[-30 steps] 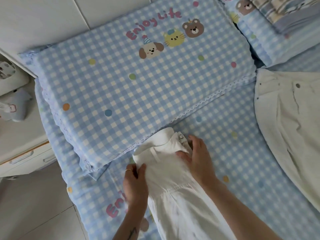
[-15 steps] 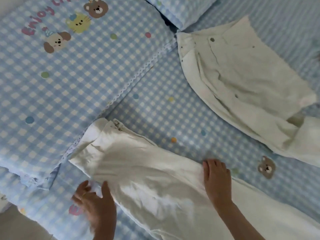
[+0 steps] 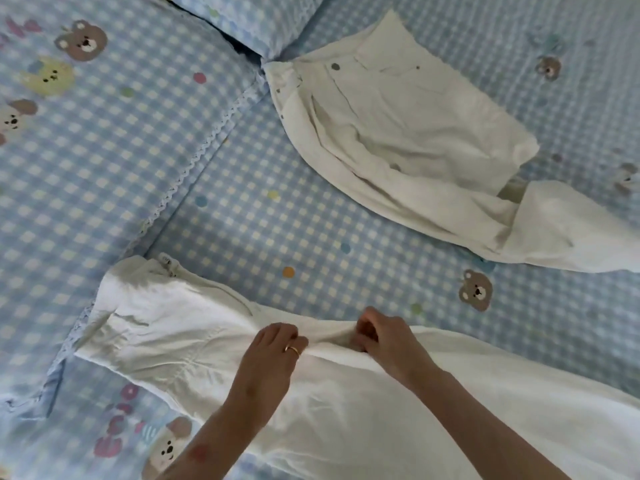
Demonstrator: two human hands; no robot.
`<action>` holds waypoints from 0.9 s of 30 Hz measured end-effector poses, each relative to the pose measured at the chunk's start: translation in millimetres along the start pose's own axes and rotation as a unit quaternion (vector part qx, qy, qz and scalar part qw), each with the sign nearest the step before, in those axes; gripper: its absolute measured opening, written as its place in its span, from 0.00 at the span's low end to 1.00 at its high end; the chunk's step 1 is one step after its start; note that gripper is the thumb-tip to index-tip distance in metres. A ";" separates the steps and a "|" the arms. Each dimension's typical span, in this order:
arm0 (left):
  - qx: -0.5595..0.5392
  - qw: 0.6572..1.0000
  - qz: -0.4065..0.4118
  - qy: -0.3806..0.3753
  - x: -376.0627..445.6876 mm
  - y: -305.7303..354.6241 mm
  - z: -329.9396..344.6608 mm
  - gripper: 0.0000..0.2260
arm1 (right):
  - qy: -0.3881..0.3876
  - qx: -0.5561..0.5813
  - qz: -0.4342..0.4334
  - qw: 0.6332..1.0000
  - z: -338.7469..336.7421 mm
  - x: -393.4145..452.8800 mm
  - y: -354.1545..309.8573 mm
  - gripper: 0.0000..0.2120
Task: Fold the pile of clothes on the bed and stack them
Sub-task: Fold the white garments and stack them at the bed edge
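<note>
The white trousers (image 3: 214, 337) lie stretched across the near part of the bed (image 3: 263, 230), waistband up against the edge of the checked pillow (image 3: 104, 140) at the left and the legs running off toward the near right corner. Both hands sit close together on the garment's far edge near the crotch: the left hand (image 3: 273, 355) pinches the cloth with curled fingers, and the right hand (image 3: 384, 341) bunches a small ridge of it. This looks like the straightening step before the first fold. Next, the legs likely need bringing up toward the waistband. The cream trousers (image 3: 398, 126) wait unfolded near the far right.
</note>
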State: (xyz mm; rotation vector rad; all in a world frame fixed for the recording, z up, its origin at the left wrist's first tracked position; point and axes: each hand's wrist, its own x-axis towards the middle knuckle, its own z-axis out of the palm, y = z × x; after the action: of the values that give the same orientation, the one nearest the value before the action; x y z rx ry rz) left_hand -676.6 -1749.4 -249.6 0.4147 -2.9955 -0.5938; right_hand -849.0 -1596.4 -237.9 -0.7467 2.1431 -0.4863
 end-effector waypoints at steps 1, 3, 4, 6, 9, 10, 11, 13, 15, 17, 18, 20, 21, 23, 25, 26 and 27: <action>-0.001 1.000 -0.003 0.004 -8.0 0.4 -0.4 0.13 | -0.012 0.003 0.003 1.000 2.6 2.1 -4.2 0.07; -0.009 1.000 -0.001 0.019 -13.5 -1.0 -3.4 0.12 | -0.053 0.035 0.005 0.998 9.9 3.8 -12.6 0.08; -0.012 1.000 -0.002 0.028 -11.1 -2.4 -5.6 0.12 | -0.069 0.060 0.006 0.996 13.3 3.9 -16.6 0.08; -0.008 0.999 -0.005 0.046 -2.7 -6.4 -8.0 0.09 | -0.073 0.081 0.015 0.994 16.8 6.0 -23.5 0.08; -0.007 0.999 -0.013 0.040 7.1 -9.7 -8.5 0.10 | -0.056 0.010 0.038 0.998 17.6 14.7 -25.4 0.11; -0.011 0.999 -0.011 0.033 9.5 -11.1 -8.5 0.11 | -0.064 -0.032 0.035 0.997 18.8 16.5 -26.3 0.13; -0.012 0.999 -0.006 0.030 11.3 -11.9 -7.7 0.12 | -0.081 -0.052 0.034 0.995 21.1 17.1 -27.1 0.13; -0.011 0.999 0.000 0.035 14.0 -12.3 -4.9 0.10 | -0.113 0.017 0.055 0.992 26.4 18.5 -26.9 0.11; -0.004 0.998 0.001 0.056 16.0 -13.7 2.0 0.08 | -0.083 0.111 0.084 0.987 23.2 24.1 -24.9 0.10; -0.001 0.997 -0.008 0.070 18.6 -16.7 10.8 0.08 | 0.031 0.181 0.097 0.978 13.0 37.2 -23.3 0.12; 0.007 0.998 -0.018 0.064 19.3 -18.8 15.6 0.11 | 0.102 0.203 0.100 0.969 7.6 45.3 -24.0 0.12; 0.047 0.999 -0.020 0.019 18.1 -25.6 25.1 0.17 | 0.192 0.150 0.084 0.966 -0.6 61.9 -29.3 0.10; 0.065 0.998 -0.013 -0.011 16.3 -29.3 28.7 0.21 | 0.209 0.080 0.063 0.973 -0.2 67.2 -32.4 0.09; 0.079 0.995 -0.009 -0.056 12.6 -34.3 30.7 0.25 | 0.267 -0.044 0.019 0.962 6.8 70.5 -36.8 0.04; 0.079 0.995 -0.016 -0.064 7.3 -37.0 32.7 0.24 | 0.322 -0.108 -0.048 0.939 25.1 64.2 -39.1 0.05; 0.076 0.995 -0.020 -0.066 2.3 -38.3 34.2 0.25 | 0.306 -0.141 -0.095 0.937 39.2 57.5 -38.9 0.11; 0.069 0.995 -0.020 -0.068 -4.9 -41.8 36.2 0.26 | 0.258 -0.182 -0.143 0.938 55.4 50.6 -36.7 0.18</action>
State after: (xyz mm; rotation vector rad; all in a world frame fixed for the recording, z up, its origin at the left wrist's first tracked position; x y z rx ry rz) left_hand -665.5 -1772.0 -299.1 0.4608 -3.1787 -0.4347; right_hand -818.3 -1662.0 -279.5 -1.2619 2.6704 -0.4786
